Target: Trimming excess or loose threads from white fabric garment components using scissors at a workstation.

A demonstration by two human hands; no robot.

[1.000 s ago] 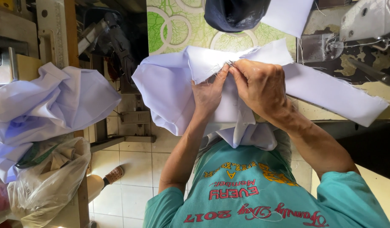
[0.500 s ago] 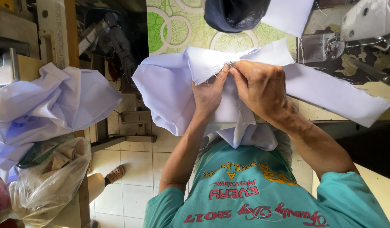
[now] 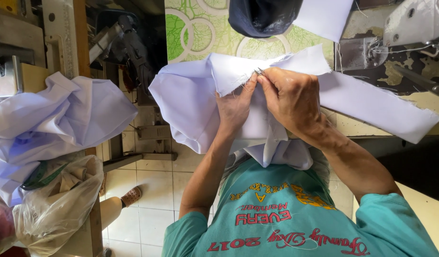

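We hold the pale lilac garment piece [image 3: 191,104] up off our lap, both hands meeting at its frayed top edge; our left hand [image 3: 236,107] pinches the cloth from below, fingers closed on a fold, seemingly to keep the edge taut; our right hand [image 3: 293,97] is clenched around a small metal tool [image 3: 259,71], probably thread snips or a seam ripper, only its tip showing at the raw edge; we judge the pinch steadies the seam so the tip can work at stray threads.

The cloth hangs down from the hands over our teal shirt [image 3: 295,223]; a long strip of it [image 3: 381,107] trails right of the hands across the worn sewing table [image 3: 409,71].

Above the hands lies a green-and-white patterned surface [image 3: 195,33], with a dark bag [image 3: 262,16] on it; right of that sits the sewing machine [image 3: 414,21].

Well left of the garment, a heap of the same lilac fabric [image 3: 53,123] lies on a wooden bench [image 3: 88,228]; below the heap sits a clear plastic bag [image 3: 53,204]; pale floor tiles [image 3: 148,190] show between.
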